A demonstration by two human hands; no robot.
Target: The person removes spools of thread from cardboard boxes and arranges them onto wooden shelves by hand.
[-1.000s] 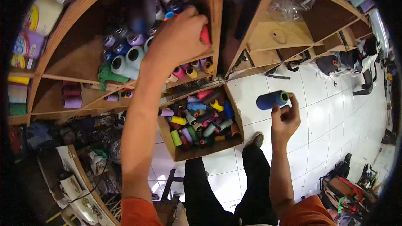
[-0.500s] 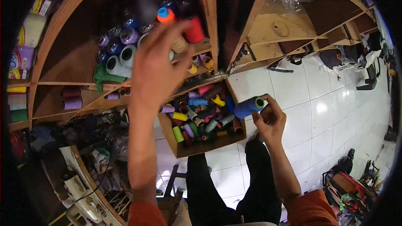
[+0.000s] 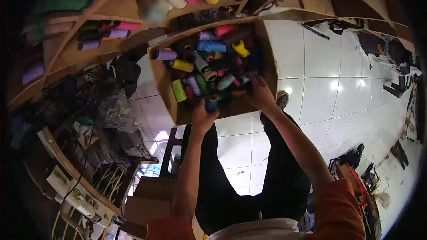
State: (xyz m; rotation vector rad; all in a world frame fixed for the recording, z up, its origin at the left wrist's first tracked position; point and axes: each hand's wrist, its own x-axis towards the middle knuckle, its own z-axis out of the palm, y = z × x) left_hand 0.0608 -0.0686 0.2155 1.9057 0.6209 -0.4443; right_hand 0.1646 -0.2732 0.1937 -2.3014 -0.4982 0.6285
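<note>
A cardboard box (image 3: 162, 80) full of thread spools in many colours stands in front of my legs. At its near edge my left hand (image 3: 204, 114) is closed round a dark blue spool (image 3: 211, 103). My right hand (image 3: 261, 92) reaches into the box's right side, its fingertips blurred and dark among the spools; what they touch is hidden. Around the hands lie a lime green spool (image 3: 179, 90), a yellow spool (image 3: 183, 66), a grey spool (image 3: 226, 81) and a light blue spool (image 3: 212, 46).
Above the box, a wooden shelf (image 3: 178, 17) holds pink, yellow and white spools. At the left are plastic bags (image 3: 118, 112) and a machine (image 3: 75, 195). White floor tiles (image 3: 324, 102) stretch to the right, with a dark bag (image 3: 349, 158) at the lower right.
My view has tilted down toward the box. My left hand has come down from the upper shelf and now holds a dark blue spool. My right hand has moved into the box.
</note>
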